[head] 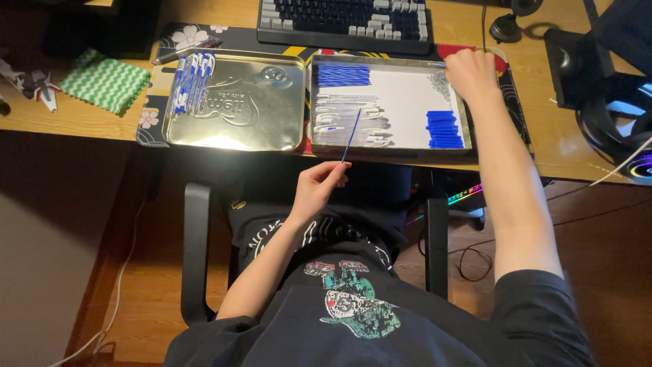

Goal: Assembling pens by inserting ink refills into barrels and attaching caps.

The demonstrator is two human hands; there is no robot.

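Nearest us, our left hand [316, 190] pinches a thin blue refill [350, 136] in its fingers [337, 171], its tip raised over the white tray [401, 92]. Our right hand [470, 73] rests on that tray's far corner, its fingers curled onto small springs [440, 83]; we cannot tell their grip. Finished pens [193, 80] lie in the metal tray [238, 115] on the tabletop [75, 119].

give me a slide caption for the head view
Left hand holds a blue refill while right hand reaches into the parts tray.
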